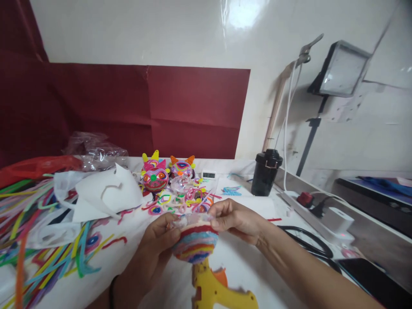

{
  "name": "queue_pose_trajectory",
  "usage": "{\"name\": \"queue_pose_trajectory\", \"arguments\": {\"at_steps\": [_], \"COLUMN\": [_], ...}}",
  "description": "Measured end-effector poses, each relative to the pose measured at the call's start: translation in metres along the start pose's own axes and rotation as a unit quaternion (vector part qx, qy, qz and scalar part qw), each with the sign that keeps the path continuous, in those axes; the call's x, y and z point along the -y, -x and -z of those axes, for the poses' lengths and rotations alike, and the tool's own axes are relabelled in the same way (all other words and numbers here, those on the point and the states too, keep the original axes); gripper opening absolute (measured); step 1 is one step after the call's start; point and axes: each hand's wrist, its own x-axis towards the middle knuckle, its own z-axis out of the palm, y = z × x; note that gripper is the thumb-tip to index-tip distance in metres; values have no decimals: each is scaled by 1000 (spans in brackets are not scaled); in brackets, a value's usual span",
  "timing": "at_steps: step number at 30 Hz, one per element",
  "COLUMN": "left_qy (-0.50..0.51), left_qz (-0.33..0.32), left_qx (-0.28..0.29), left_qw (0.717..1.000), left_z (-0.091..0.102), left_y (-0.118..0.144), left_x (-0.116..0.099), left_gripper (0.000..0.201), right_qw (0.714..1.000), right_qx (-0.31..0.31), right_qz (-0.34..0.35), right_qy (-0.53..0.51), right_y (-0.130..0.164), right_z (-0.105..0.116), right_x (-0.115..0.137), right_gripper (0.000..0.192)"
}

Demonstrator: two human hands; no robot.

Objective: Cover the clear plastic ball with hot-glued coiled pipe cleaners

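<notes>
My left hand [154, 242] and my right hand [234, 219] together hold a ball wrapped in striped coloured pipe cleaners [195, 242], just above the white table [244, 262]. The left fingers press its left side and the right fingers pinch its top rim, where a clear plastic part shows. A yellow glue gun [215, 289] lies right below the ball. Behind it stand finished pipe-cleaner creature balls [156, 176] and a heap of small pipe-cleaner loops [180, 199].
Loose coloured pipe cleaners [35, 240] and white bags [96, 193] cover the left side. A black jar [266, 171], a power strip [309, 214], black cables [309, 244] and a small digital timer [208, 174] sit to the right and back. A lamp [341, 71] stands by the wall.
</notes>
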Motion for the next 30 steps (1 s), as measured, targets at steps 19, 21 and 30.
{"name": "queue_pose_trajectory", "arguments": {"at_steps": [19,21,30], "left_qy": [48,53,-289], "left_qz": [2,4,-67], "left_qx": [51,39,-53], "left_qw": [998,998,954], "left_z": [0,0,3], "left_y": [-4,-6,-8], "left_x": [1,2,-11], "left_gripper": [16,16,26], "right_qw": [1000,1000,991], "right_qx": [2,-1,-53], "right_qz": [-4,-3,27], "right_qy": [5,14,123], "right_y": [2,3,4], "right_z": [4,4,-2], "right_x": [1,2,4], "right_gripper": [38,39,35]}}
